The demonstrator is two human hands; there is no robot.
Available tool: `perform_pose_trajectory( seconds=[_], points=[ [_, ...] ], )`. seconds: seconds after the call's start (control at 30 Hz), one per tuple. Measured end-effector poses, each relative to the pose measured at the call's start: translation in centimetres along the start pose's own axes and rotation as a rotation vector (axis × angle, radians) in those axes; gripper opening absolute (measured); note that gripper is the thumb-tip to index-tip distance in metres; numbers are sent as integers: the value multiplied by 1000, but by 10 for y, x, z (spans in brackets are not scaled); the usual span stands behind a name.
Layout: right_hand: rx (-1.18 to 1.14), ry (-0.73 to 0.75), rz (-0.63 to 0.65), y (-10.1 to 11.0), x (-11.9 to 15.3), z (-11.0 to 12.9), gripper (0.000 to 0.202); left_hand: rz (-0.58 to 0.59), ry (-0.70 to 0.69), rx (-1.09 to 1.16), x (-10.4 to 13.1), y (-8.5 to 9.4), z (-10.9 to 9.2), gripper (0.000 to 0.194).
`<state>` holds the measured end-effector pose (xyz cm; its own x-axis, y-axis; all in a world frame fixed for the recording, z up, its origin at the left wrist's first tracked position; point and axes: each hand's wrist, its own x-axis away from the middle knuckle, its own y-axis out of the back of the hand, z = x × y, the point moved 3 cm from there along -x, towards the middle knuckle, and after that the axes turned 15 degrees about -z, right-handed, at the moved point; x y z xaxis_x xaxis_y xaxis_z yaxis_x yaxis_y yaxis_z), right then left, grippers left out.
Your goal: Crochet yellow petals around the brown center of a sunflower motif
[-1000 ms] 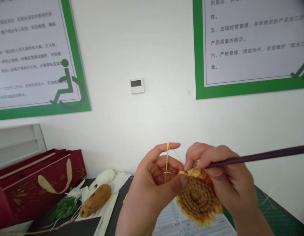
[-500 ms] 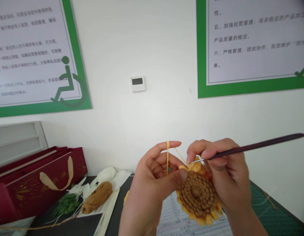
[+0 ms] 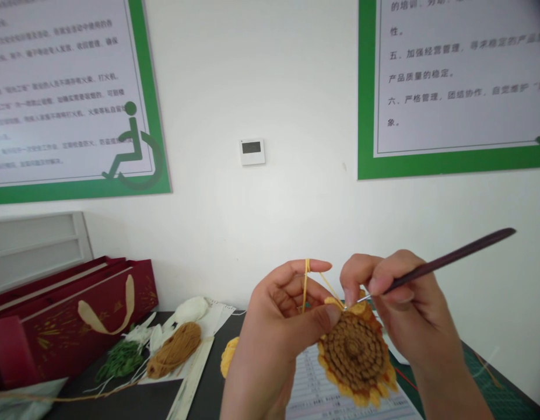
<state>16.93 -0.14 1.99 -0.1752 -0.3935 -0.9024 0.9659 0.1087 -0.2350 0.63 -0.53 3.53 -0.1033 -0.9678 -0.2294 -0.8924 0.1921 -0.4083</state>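
My left hand (image 3: pixel 283 326) pinches the upper left edge of a round crochet piece (image 3: pixel 354 344), brown in the middle with a yellow petal edge. Yellow yarn (image 3: pixel 305 286) loops round my raised left index finger and runs down to the piece. In my right hand (image 3: pixel 410 303) is a crochet hook (image 3: pixel 449 258) with a dark handle slanting up to the right. Its thin metal tip meets the yellow stitches at the top edge, close to my left thumb. My fingers partly cover the piece's upper edge.
A yellow yarn ball (image 3: pixel 229 357) sits behind my left wrist. Brown yarn (image 3: pixel 174 350), green yarn (image 3: pixel 120 360), white yarn (image 3: pixel 191 309) and a ruler (image 3: pixel 193 373) lie left, near a red gift bag (image 3: pixel 90 315). Printed paper (image 3: pixel 316 388) and a green cutting mat (image 3: pixel 484 379) lie below.
The hook's handle end has swung down and left, and its tip sits nearer my left thumb. Both hands and the crochet piece appear slightly further right as the view shifts.
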Motion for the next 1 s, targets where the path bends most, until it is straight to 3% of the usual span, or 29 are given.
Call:
perform_pose_trajectory(
  seconds=[0.2, 0.47, 0.67, 0.87, 1.0],
  points=[
    [89, 90, 56, -1, -1, 10, 13, -12, -32, -19, -1, 1, 3, 38],
    [351, 316, 170, 0, 1, 20, 12, -52, -18, 2, -3, 1, 2, 41],
    [553, 608, 123, -10, -5, 35, 13, -59, -36, 28, 1, -2, 0, 42],
    [478, 524, 56, 1, 4, 16, 13, 8, 61, 93, 3, -4, -1, 59],
    [524, 563, -7, -4, 8, 12, 15, 55, 111, 132, 4, -5, -1, 60]
  ],
)
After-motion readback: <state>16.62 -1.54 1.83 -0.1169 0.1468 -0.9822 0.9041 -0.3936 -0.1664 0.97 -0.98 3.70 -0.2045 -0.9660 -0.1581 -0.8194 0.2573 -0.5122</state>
